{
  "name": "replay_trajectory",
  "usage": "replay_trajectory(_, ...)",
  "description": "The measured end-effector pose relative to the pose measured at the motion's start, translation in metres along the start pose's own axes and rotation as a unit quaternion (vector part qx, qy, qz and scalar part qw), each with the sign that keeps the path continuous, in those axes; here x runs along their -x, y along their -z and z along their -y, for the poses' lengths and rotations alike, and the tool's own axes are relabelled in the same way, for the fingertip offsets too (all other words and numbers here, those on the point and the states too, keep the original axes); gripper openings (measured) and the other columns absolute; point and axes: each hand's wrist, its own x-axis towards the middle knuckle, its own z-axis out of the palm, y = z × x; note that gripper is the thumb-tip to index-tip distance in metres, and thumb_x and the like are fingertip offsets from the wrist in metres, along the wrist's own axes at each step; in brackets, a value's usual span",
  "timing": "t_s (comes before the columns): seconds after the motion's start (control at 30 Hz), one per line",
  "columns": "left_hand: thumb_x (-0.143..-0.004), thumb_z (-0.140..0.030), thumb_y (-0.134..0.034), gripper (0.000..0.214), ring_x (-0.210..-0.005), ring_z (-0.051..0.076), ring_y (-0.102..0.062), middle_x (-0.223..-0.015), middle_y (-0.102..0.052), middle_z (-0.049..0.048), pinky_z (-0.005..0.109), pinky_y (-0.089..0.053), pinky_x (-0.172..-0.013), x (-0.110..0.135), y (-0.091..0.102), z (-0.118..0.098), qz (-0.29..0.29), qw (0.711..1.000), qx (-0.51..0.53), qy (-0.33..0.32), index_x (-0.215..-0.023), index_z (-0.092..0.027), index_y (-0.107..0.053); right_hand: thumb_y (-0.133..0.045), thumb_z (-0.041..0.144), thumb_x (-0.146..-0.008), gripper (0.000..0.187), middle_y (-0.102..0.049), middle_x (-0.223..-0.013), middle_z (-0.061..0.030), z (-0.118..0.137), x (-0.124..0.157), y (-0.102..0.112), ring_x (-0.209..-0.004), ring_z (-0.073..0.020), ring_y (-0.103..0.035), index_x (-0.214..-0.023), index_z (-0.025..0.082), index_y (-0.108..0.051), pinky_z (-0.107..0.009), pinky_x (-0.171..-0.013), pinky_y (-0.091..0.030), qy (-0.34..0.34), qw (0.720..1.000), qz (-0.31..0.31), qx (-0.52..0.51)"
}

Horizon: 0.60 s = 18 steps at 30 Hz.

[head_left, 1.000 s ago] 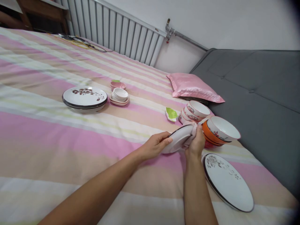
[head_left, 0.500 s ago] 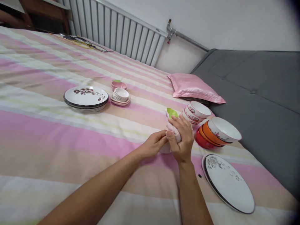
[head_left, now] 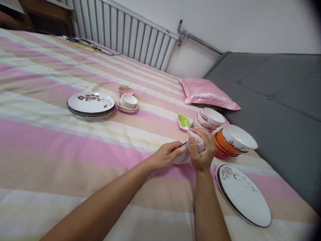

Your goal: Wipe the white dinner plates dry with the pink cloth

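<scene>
My left hand pinches the edge of a white dish with a dark rim, tilted up from the bed. Most of the dish is behind my hands, so I cannot tell if it is a plate or a bowl. In my right hand is a folded pale pink cloth, gripped between thumb and fingers against the dish. Just beyond the hands lies a small green leaf-shaped dish. Stacked white bowls with red rims stand beside it, and orange and red bowls are to the right.
Stacked plates and small white bowls sit left on the striped bed. Pink dishes lie behind them. Oval plates lie at right. A pink pillow rests by the grey headboard.
My right hand and the cloth have moved right and slightly down along the dish. The leaf-shaped dish is now uncovered, and a dark rim shows near my left fingers.
</scene>
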Motion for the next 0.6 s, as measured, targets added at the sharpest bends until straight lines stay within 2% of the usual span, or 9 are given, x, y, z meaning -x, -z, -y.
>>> replay_trajectory(0.07, -0.091, -0.037, -0.039, 0.028, -0.069, 0.013, -0.042, -0.075, -0.046, 0.0002, 0.023, -0.036, -0.064, 0.0, 0.0, 0.0, 0.004, 1.0, 0.009, -0.001, -0.082, -0.014, -0.052, -0.052, 0.033, -0.082, 0.023, -0.064, -0.094, -0.0068, -0.004, 0.001, 0.001, -0.093, -0.023, -0.057, -0.094, 0.018, -0.064, -0.04, -0.087, -0.042, -0.03, 0.999, -0.014, -0.011)
replay_trajectory(0.17, -0.09, -0.037, -0.039, 0.028, -0.072, 0.013, -0.043, -0.078, -0.048, 0.0014, 0.023, -0.036, -0.065, 0.001, 0.001, -0.002, 0.015, 1.0, 0.025, 0.004, -0.089, -0.013, -0.054, -0.05, 0.037, -0.083, 0.026, -0.063, -0.09, -0.0074, -0.012, 0.004, 0.001, -0.086, -0.0217, -0.057, -0.092, 0.017, -0.064, -0.037, -0.081, -0.043, -0.093, 0.994, -0.053, -0.038)
replay_trajectory(0.3, -0.089, -0.039, -0.041, 0.031, -0.075, 0.015, -0.046, -0.083, -0.052, 0.0032, 0.024, -0.037, -0.069, 0.001, 0.0, -0.004, 0.022, 0.999, 0.035, 0.023, -0.094, -0.012, -0.056, -0.048, 0.045, -0.084, 0.034, -0.062, -0.082, -0.0054, -0.028, 0.008, -0.003, -0.078, -0.0187, -0.057, -0.089, 0.015, -0.063, -0.034, -0.075, -0.044, -0.187, 0.971, -0.103, -0.108)
replay_trajectory(0.47, -0.088, -0.041, -0.041, 0.033, -0.076, 0.015, -0.047, -0.084, -0.053, 0.0037, 0.025, -0.038, -0.069, 0.001, 0.0, -0.003, 0.017, 0.998, 0.041, 0.045, -0.092, -0.013, -0.057, -0.049, 0.05, -0.08, 0.038, -0.059, -0.073, -0.0013, -0.05, 0.01, -0.007, -0.07, -0.0149, -0.056, -0.082, 0.014, -0.062, -0.029, -0.069, -0.045, -0.281, 0.926, -0.154, -0.199)
replay_trajectory(0.6, -0.089, -0.04, -0.041, 0.033, -0.075, 0.015, -0.047, -0.083, -0.053, 0.0036, 0.025, -0.038, -0.068, 0.0, -0.001, -0.006, 0.018, 0.997, 0.045, 0.052, -0.092, -0.012, -0.058, -0.053, 0.049, -0.077, 0.034, -0.056, -0.068, 0.0031, -0.057, 0.011, -0.006, -0.063, -0.0106, -0.054, -0.079, 0.015, -0.059, -0.023, -0.06, -0.044, -0.391, 0.861, -0.179, -0.272)
